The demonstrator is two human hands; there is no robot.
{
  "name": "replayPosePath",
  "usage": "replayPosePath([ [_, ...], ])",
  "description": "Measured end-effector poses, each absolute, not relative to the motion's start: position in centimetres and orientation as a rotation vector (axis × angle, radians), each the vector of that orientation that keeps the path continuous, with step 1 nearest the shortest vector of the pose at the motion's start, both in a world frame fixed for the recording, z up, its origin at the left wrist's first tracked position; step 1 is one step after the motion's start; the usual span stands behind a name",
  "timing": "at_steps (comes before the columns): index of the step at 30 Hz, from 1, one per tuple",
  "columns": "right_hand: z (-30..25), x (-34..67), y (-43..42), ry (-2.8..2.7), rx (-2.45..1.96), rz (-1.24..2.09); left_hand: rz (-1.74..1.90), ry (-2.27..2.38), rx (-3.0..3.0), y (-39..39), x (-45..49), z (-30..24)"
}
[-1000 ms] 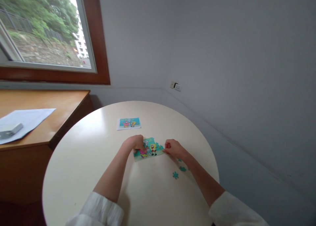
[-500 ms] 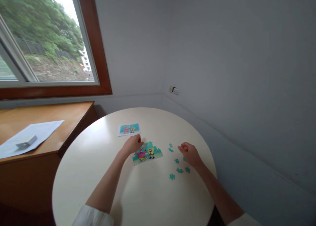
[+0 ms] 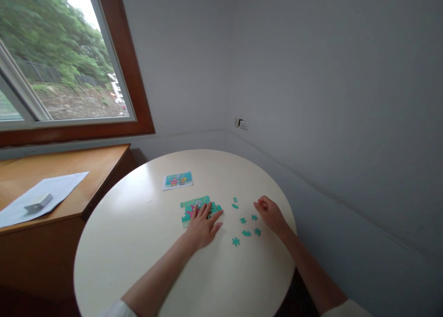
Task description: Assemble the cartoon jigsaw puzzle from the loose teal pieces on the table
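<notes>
My left hand (image 3: 201,227) lies flat with fingers spread over a partly joined jigsaw puzzle (image 3: 187,205), covering much of its lower middle. The puzzle shows cartoon figures on a teal ground, and its right edge is stepped. To the right are several loose teal puzzle pieces (image 3: 246,233) scattered on the table. Beside them my right hand (image 3: 272,213) is curled closed, thumb against the fingers. No piece shows at its fingertips.
A printed picture card (image 3: 177,180) with similar figures lies behind the puzzle on the round white table (image 3: 138,257). A wooden desk (image 3: 104,162) at the left bears white paper (image 3: 64,183) and a small white box (image 3: 38,202). Walls rise close behind and to the right.
My left hand has moved from the puzzle's upper left corner down onto its middle, and its fingers have opened flat. My right hand stays closed near the pieces. The view has shifted slightly.
</notes>
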State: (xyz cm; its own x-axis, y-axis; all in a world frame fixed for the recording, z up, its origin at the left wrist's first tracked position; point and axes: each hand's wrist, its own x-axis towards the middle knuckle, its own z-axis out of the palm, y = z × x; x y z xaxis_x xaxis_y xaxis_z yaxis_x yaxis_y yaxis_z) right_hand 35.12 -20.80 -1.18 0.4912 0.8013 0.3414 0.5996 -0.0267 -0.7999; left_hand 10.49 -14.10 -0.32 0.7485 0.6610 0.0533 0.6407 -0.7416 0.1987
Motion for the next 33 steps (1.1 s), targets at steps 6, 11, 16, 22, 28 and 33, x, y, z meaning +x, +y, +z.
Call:
replayPosePath([
  [6, 0.6, 35.2, -20.1, -1.138, -1.709, 0.333, 0.192, 1.102, 2.706, -13.6, 9.4, 0.0],
  [11, 1.9, 35.1, -15.6, -1.053, -1.656, 0.322, 0.210, 1.140, 2.651, -13.1, 8.6, 0.1],
  [16, -0.5, 36.4, -12.3, -0.928, -1.572, 0.331, 0.308, 1.275, 2.643, -11.8, 8.0, 0.1],
  [22, -3.2, 37.4, -11.9, -0.793, -1.554, 0.254, 0.504, 1.529, 2.514, -9.7, 7.0, -0.3],
  [28, -2.8, 37.2, -12.2, -0.876, -1.550, 0.277, 0.609, 1.535, 2.460, -9.2, 6.9, -0.9],
  [33, -2.5, 37.1, -12.2, -0.842, -1.394, 0.404, 0.740, 1.616, 2.364, -8.5, 6.4, -0.5],
])
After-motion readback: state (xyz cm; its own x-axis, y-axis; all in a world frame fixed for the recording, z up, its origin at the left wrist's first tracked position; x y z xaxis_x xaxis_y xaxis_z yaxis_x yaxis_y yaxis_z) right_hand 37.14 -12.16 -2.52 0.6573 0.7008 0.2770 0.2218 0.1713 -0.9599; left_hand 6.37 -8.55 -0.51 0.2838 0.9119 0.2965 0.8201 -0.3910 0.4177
